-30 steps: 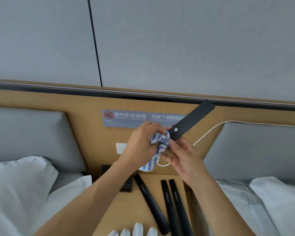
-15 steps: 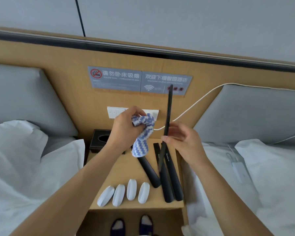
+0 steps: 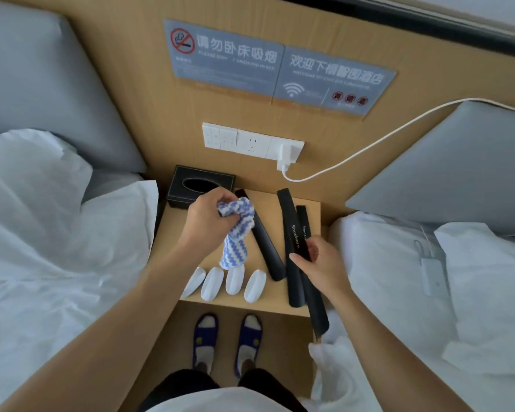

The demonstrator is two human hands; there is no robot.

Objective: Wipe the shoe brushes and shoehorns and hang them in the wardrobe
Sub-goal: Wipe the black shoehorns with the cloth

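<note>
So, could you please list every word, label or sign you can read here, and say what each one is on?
"请勿卧床吸烟", beside a no-smoking symbol: left grey sign on the headboard.
"欢迎下榻智圆酒店", above a Wi-Fi symbol: right grey sign.
"Shoehorn": middle black shoehorn on the nightstand.
"Shoehorn": shoehorn that the right hand holds.
The signs' small English lines and three red icons are too blurred to read.

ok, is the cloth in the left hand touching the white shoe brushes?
Cannot tell. In the head view the cloth, gripped by the left hand, hangs with its lower end overlapping one white shoe brush; one top-down view cannot separate contact from hovering above.
</note>
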